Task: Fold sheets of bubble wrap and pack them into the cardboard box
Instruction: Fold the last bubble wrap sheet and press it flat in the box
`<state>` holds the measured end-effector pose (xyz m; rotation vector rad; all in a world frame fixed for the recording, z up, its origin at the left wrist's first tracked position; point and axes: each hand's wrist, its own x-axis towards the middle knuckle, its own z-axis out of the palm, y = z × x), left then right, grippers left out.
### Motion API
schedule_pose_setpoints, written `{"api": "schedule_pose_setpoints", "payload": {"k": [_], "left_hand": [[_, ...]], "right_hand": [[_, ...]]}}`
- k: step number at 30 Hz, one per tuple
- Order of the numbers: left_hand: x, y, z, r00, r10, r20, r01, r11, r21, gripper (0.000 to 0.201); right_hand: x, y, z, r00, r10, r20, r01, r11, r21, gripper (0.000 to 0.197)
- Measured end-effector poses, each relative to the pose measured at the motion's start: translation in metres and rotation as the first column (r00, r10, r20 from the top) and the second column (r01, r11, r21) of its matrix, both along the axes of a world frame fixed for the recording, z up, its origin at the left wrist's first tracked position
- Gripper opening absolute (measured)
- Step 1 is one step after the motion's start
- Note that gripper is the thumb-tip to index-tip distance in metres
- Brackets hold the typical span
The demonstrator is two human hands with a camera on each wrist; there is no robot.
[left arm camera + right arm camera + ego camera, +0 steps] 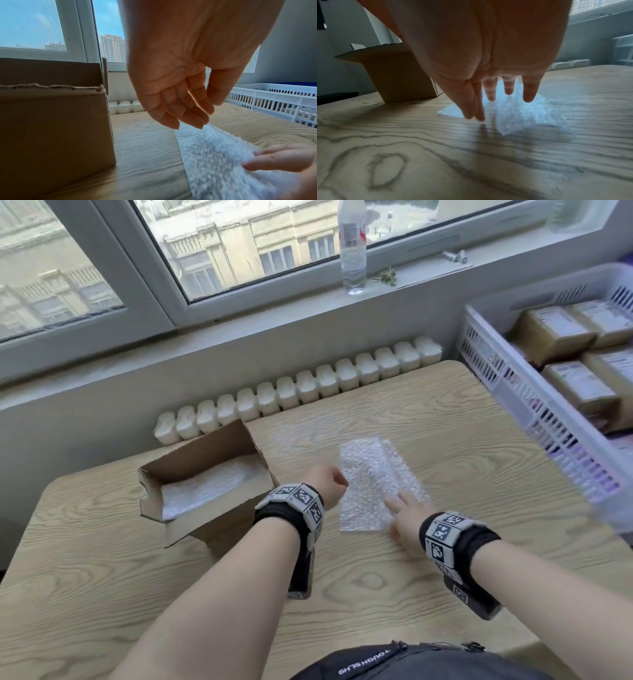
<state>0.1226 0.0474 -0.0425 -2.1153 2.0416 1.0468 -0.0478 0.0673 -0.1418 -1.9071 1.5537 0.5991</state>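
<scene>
On your table (479,419) you have one cardboard box (191,460), open, with one folded sheet (209,487) already inside, and one bubble wrap sheet (371,474) lying flat just beside the box. The wrap may spring open or slide if you lift it carelessly. Your left hand (329,481) hangs relaxed over its edge; your right hand (406,517) lies spread on it, gripping nothing.

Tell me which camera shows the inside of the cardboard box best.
The head view: it looks down into the open cardboard box and shows white bubble wrap already lying inside. The left wrist view shows only the box's outer wall and torn top edge. The right wrist view shows its outside, partly behind the right hand.
</scene>
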Motion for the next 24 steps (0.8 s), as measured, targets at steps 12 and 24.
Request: {"api": "schedule_pose_setpoints", "payload": {"k": [12,24], "left_hand": [[-0.012,-0.002,0.0,0.881,0.45,-0.149,-0.467,0.876,-0.117,0.072],[0.011,-0.026,0.049,0.694,0.561,-0.451,-0.648,0.76,-0.052,0.103]], "right_hand": [[-0.025,-0.052,0.07,0.516,-0.378,0.769,0.687,0.719,-0.108,0.03],[-0.045,-0.084,0.132,-0.219,-0.524,0.823,0.296,0.768,0.568,0.012]]}}
